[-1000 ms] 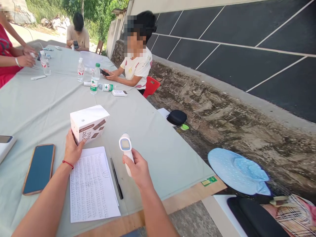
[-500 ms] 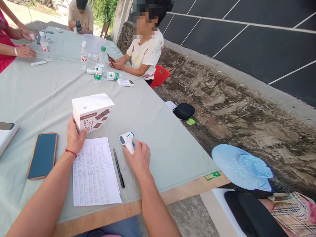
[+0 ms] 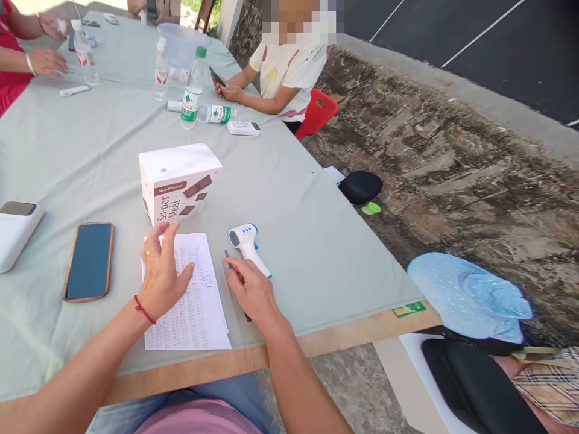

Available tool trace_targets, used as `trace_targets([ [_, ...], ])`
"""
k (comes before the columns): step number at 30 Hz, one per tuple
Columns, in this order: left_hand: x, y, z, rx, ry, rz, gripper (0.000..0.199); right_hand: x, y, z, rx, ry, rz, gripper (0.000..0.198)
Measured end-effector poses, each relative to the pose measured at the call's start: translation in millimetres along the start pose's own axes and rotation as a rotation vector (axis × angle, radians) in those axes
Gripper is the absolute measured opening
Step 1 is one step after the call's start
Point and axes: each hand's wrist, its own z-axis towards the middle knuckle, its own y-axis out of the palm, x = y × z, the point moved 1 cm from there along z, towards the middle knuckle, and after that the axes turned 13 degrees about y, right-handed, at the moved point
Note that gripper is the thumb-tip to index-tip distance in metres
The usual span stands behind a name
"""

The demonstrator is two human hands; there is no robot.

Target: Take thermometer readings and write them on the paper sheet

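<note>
My left hand (image 3: 160, 277) hovers over a handwritten sheet of paper (image 3: 190, 328), fingers spread and holding nothing. Just beyond its fingertips stands a white box (image 3: 181, 181) printed with chocolate pieces. To the right of the sheet, the fingers of my right hand (image 3: 256, 295) are closed on a black pen (image 3: 227, 255), whose middle is hidden under the hand. A white and blue infrared thermometer (image 3: 247, 244) lies on the table close beside that hand, untouched by its fingertips.
A phone (image 3: 89, 262) and a white device (image 3: 18, 232) lie on the left of the cloth-covered table (image 3: 312, 259). Water bottles (image 3: 192, 90) stand farther back. Across the table a person (image 3: 284, 78) holds a phone. A blue hat (image 3: 465, 295) sits beyond the right edge.
My left hand has let go of the box and drawn back over the sheet. The right hand has released the thermometer, now lying down, and moved left onto the pen. The view has tilted down.
</note>
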Motion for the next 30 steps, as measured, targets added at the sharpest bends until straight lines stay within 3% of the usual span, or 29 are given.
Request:
trace_targets([
  [3,0,10,-14,-0.127,0.000,0.031,0.064,-2,1,2,0.013,-0.064,0.247,0.032],
  [8,-1,15,-16,-0.249,0.084,0.112,0.039,-5,22,-5,-0.103,0.103,0.625,0.029],
  [17,-3,18,-15,-0.358,0.145,0.144,0.019,-17,23,-12,-0.128,0.238,0.786,0.033],
  [23,-3,21,-14,-0.372,0.152,0.163,0.020,-19,24,-12,-0.080,0.355,0.645,0.010],
  [30,0,22,-14,-0.391,0.122,0.170,0.020,-28,24,-13,-0.033,0.293,0.404,0.005],
])
